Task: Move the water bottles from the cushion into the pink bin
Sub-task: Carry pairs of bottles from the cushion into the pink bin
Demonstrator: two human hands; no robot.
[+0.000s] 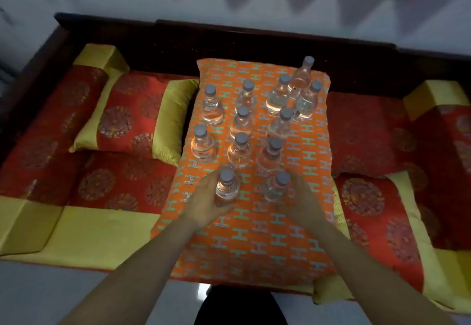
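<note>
Both grips are clamped: left grip (204, 198) round the near-left bottle (226, 188), right grip (302, 198) round the near-right bottle (276, 188), both standing on the orange cushion (254, 238). Straight lifts are advised, so the bottles behind (239, 151) are not toppled. No pink bin is seen.

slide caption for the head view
Left hand grips the near-left bottle, right hand the near-right bottle, on the orange cushion; other bottles stand behind.

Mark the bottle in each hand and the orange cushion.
Left-hand bottle (227, 187): head view, clear body.
Right-hand bottle (275, 189): head view, clear body.
Orange cushion (267, 243): head view, bare near part.
</note>
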